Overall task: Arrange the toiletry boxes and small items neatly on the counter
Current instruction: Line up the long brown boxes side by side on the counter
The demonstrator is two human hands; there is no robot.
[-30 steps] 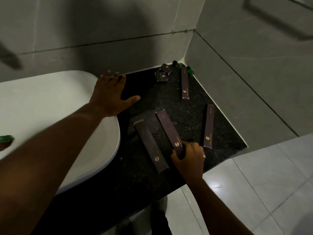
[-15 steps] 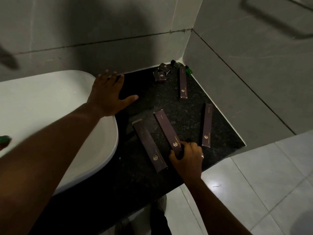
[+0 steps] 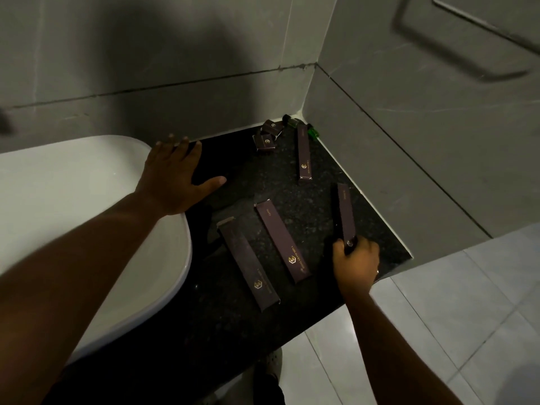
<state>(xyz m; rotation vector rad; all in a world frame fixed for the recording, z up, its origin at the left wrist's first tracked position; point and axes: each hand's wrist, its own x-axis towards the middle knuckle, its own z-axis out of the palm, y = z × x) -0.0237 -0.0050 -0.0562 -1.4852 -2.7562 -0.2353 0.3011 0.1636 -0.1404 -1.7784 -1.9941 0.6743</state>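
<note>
your right hand (image 3: 355,258) fingers pinch one long box (image 3: 345,213); left hand (image 3: 172,178) rests spread. the other boxes on the desk (image 3: 222,325) lie askew, unsorted.

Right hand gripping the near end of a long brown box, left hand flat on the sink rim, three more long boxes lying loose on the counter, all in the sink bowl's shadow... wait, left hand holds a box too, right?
No. The head view shows the left hand empty, spread flat across the sink rim and counter edge. Only the right hand grips a long brown box; the other three lie loose.
</note>
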